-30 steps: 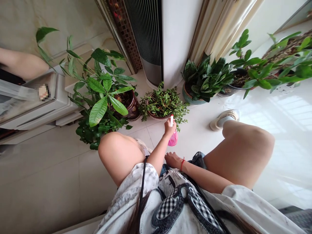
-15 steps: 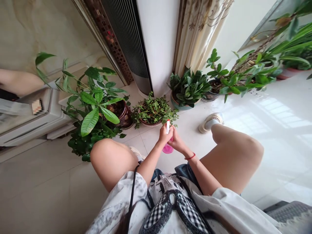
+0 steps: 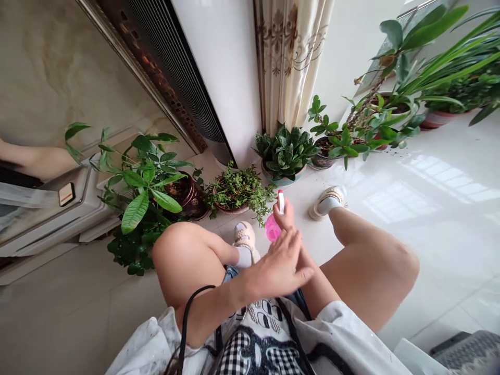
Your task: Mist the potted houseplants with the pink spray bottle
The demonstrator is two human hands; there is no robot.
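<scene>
My right hand (image 3: 286,215) is wrapped round the neck of a spray bottle, its white nozzle head with a red tip pointing up and away from me. The bottle's clear pink body (image 3: 272,228) shows to the left of that hand. My left hand (image 3: 282,260) lies across my right wrist and forearm, fingers stretched out and thumb apart, holding nothing. Just ahead of the bottle is a low leafy potted plant (image 3: 242,188), its stems trailing over the pot's rim toward the bottle.
Left stands a broad-leaved plant (image 3: 136,203) by a brown glazed pot (image 3: 194,195). Behind are a tall air conditioner (image 3: 211,67) and a curtain (image 3: 292,57). A dark green plant (image 3: 287,151) and several other pots line the right. A phone (image 3: 66,194) lies on a cabinet.
My left hand has come off the bottle and moved back onto my right wrist. My right hand keeps the spray bottle, now slightly farther right. The view has shifted.
</scene>
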